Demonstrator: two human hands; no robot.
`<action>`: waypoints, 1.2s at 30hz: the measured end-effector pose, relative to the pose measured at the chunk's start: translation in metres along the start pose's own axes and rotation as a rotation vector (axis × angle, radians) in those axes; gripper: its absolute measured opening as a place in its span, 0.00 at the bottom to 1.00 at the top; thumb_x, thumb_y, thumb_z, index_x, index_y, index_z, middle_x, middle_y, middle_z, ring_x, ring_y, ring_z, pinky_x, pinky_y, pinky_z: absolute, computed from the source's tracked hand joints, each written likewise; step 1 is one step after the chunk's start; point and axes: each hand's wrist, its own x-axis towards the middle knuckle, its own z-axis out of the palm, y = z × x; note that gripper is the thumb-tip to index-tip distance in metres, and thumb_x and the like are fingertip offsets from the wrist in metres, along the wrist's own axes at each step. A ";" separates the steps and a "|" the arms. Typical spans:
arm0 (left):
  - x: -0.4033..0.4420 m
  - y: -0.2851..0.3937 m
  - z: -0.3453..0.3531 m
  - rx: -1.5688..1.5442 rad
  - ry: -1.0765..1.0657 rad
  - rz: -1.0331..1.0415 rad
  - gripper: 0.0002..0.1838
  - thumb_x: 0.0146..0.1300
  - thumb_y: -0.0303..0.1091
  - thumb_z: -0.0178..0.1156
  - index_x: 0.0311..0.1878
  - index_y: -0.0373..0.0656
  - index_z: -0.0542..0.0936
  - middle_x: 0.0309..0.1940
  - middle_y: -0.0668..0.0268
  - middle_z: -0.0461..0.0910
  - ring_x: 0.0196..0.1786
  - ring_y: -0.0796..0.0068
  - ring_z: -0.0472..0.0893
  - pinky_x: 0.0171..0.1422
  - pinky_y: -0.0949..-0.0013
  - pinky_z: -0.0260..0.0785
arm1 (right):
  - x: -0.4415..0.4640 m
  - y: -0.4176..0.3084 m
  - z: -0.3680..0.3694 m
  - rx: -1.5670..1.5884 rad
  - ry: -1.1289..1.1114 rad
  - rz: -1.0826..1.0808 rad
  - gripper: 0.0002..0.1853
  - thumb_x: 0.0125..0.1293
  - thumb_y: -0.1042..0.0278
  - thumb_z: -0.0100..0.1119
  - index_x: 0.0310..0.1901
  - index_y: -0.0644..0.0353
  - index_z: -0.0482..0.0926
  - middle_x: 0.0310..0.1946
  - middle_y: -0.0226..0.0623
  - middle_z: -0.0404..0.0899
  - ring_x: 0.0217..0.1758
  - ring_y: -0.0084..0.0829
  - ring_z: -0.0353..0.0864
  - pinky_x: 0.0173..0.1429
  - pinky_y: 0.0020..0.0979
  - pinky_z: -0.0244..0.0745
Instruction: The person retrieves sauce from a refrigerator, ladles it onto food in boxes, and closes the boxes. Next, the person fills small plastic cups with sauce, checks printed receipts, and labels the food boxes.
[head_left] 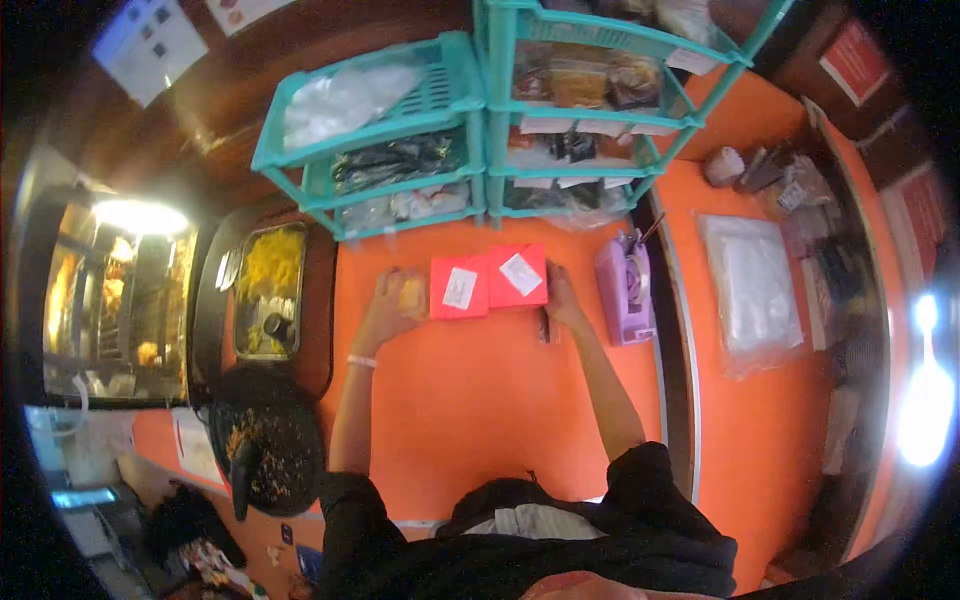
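Note:
Two red boxes (459,288) with white labels lie side by side on the orange counter, the right red box (518,276) slightly tilted. My left hand (393,308) is at the left end of the pair, fingers curved around a small yellowish block (412,295) whose kind I cannot make out. Its thumb reaches toward the left box's lower corner. Against the right box's outer side, my right hand (562,297) rests with its fingers along the edge. A small dark object (544,325) lies just below that box, near my right wrist.
A purple tape dispenser (626,288) stands to the right. Teal basket racks (487,120) with bags and packets stand behind. At left are a metal tray (268,345) of yellow food, a black pan (265,450) and a lit display case (118,300). Clear plastic bags (752,290) lie farther right.

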 end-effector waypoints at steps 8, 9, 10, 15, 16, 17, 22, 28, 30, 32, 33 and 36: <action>-0.005 0.017 0.010 0.022 -0.028 -0.040 0.53 0.34 0.28 0.71 0.68 0.57 0.57 0.61 0.53 0.57 0.63 0.47 0.63 0.57 0.53 0.71 | 0.042 -0.074 -0.070 -0.134 0.289 0.122 0.22 0.55 0.77 0.52 0.55 0.66 0.67 0.49 0.60 0.67 0.53 0.57 0.67 0.56 0.47 0.65; -0.004 0.021 0.008 -0.009 -0.049 -0.111 0.56 0.32 0.29 0.73 0.69 0.56 0.55 0.64 0.52 0.54 0.65 0.47 0.60 0.61 0.53 0.68 | 0.056 -0.073 -0.079 -0.195 0.395 0.103 0.19 0.55 0.77 0.52 0.51 0.66 0.69 0.48 0.60 0.68 0.51 0.57 0.69 0.55 0.47 0.66; -0.005 0.024 0.005 -0.040 -0.069 -0.181 0.60 0.30 0.30 0.74 0.70 0.56 0.52 0.66 0.52 0.51 0.68 0.47 0.56 0.64 0.52 0.65 | 0.074 -0.059 -0.082 -0.223 0.386 0.118 0.18 0.55 0.78 0.51 0.49 0.66 0.71 0.47 0.60 0.68 0.50 0.56 0.70 0.53 0.47 0.68; -0.011 0.034 -0.021 -0.041 -0.059 -0.069 0.66 0.23 0.34 0.79 0.71 0.49 0.50 0.70 0.51 0.42 0.72 0.47 0.47 0.72 0.52 0.51 | 0.146 0.032 -0.077 -0.595 -0.004 0.228 0.17 0.56 0.70 0.53 0.47 0.66 0.74 0.47 0.57 0.72 0.49 0.55 0.73 0.51 0.48 0.71; -0.013 0.036 -0.025 -0.095 -0.039 -0.109 0.68 0.21 0.35 0.80 0.71 0.47 0.50 0.71 0.51 0.40 0.72 0.47 0.45 0.74 0.52 0.47 | 0.152 0.036 -0.077 -0.732 -0.050 0.242 0.18 0.56 0.63 0.54 0.45 0.65 0.75 0.46 0.56 0.74 0.49 0.54 0.75 0.50 0.46 0.73; -0.016 0.037 -0.029 -0.090 -0.033 -0.105 0.68 0.21 0.35 0.80 0.71 0.47 0.50 0.71 0.51 0.40 0.72 0.47 0.45 0.74 0.52 0.47 | 0.157 0.038 -0.079 -0.868 -0.098 0.259 0.20 0.55 0.57 0.55 0.44 0.65 0.77 0.45 0.55 0.76 0.48 0.53 0.77 0.50 0.45 0.74; -0.037 0.052 -0.052 -0.011 0.082 -0.173 0.65 0.23 0.36 0.79 0.70 0.46 0.51 0.70 0.50 0.40 0.72 0.47 0.46 0.72 0.50 0.50 | 0.178 0.044 -0.088 -0.766 -0.384 0.445 0.23 0.48 0.49 0.61 0.41 0.59 0.80 0.43 0.54 0.79 0.49 0.48 0.79 0.49 0.43 0.75; -0.054 0.065 -0.071 0.010 0.221 -0.172 0.56 0.32 0.32 0.75 0.68 0.45 0.54 0.70 0.52 0.41 0.71 0.48 0.49 0.71 0.51 0.51 | 0.134 0.023 -0.095 -0.411 0.161 0.352 0.09 0.50 0.73 0.58 0.36 0.59 0.79 0.37 0.54 0.77 0.44 0.46 0.78 0.45 0.41 0.74; -0.053 0.076 -0.074 0.000 0.237 -0.160 0.54 0.35 0.31 0.74 0.68 0.45 0.55 0.69 0.52 0.44 0.70 0.49 0.51 0.71 0.51 0.52 | 0.113 0.012 -0.095 -0.305 0.337 0.234 0.09 0.50 0.79 0.56 0.35 0.60 0.78 0.35 0.52 0.76 0.41 0.46 0.78 0.44 0.39 0.74; -0.047 0.086 -0.069 -0.012 0.259 -0.149 0.51 0.37 0.30 0.72 0.67 0.44 0.56 0.68 0.53 0.48 0.70 0.51 0.52 0.71 0.52 0.52 | 0.095 -0.018 -0.104 -0.011 0.644 0.053 0.08 0.53 0.82 0.54 0.36 0.61 0.74 0.33 0.43 0.73 0.37 0.38 0.75 0.44 0.34 0.72; -0.043 0.089 -0.064 -0.087 0.300 -0.124 0.46 0.43 0.33 0.71 0.67 0.44 0.57 0.67 0.54 0.51 0.70 0.53 0.54 0.70 0.53 0.53 | 0.088 -0.035 -0.109 -0.012 0.644 0.050 0.08 0.53 0.82 0.54 0.36 0.61 0.74 0.33 0.43 0.73 0.37 0.38 0.75 0.44 0.34 0.72; -0.025 0.105 -0.034 -0.344 0.335 -0.069 0.38 0.51 0.34 0.67 0.65 0.43 0.59 0.64 0.56 0.58 0.67 0.58 0.60 0.68 0.55 0.55 | 0.071 -0.106 -0.124 0.264 0.762 0.004 0.11 0.55 0.81 0.55 0.41 0.62 0.72 0.36 0.36 0.73 0.39 0.30 0.74 0.46 0.29 0.70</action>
